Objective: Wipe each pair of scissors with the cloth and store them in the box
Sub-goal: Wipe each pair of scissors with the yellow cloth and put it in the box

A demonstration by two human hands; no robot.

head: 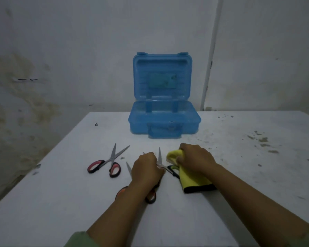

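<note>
A translucent blue box stands open at the back of the table, its lid upright. Red-handled scissors lie open to the left. Orange-handled scissors lie under my left wrist, one blade sticking out on the left. My left hand is closed over the middle of green-and-black-handled scissors, whose blade points towards the box. My right hand grips a yellow cloth with a black hem, right beside that handle.
The white table has chipped, stained patches at the right. Its left edge runs diagonally along a stained wall. A white pipe goes up the back wall to the right of the box.
</note>
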